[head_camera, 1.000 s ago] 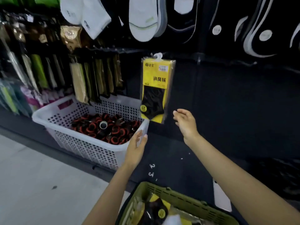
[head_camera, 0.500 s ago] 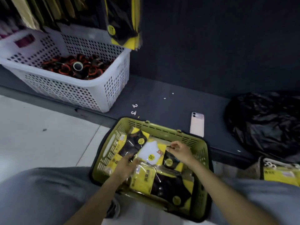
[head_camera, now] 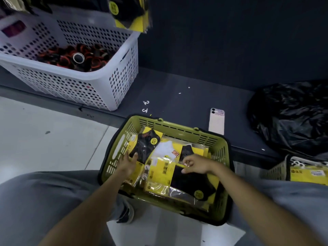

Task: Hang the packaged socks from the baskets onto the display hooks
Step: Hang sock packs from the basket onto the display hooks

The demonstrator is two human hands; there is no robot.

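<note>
A green basket (head_camera: pixel 177 129) sits on the floor between my knees, filled with several yellow sock packets. My left hand (head_camera: pixel 128 163) lies open at the basket's left side, its fingertips touching a packet of black socks (head_camera: pixel 144 148). My right hand (head_camera: pixel 194 164) is in the middle of the basket, fingers curled, pinching the clear top edge of a yellow packet with black socks (head_camera: pixel 179 176). A packet with white socks (head_camera: pixel 165 150) lies between the hands. Packets hung on the display (head_camera: pixel 131 15) show at the top edge; their hooks are out of view.
A white perforated basket (head_camera: pixel 71 82) of red-and-black items stands on the dark ledge at left. A phone (head_camera: pixel 216 121) lies on the ledge behind the green basket, a black plastic bag (head_camera: pixel 291 116) to its right. Another basket (head_camera: pixel 276 172) with yellow packets is at far right.
A second ago both hands were raised beside the hung packet. The view has dropped and both hands have come down into the green basket; the right hand has taken hold of a packet.
</note>
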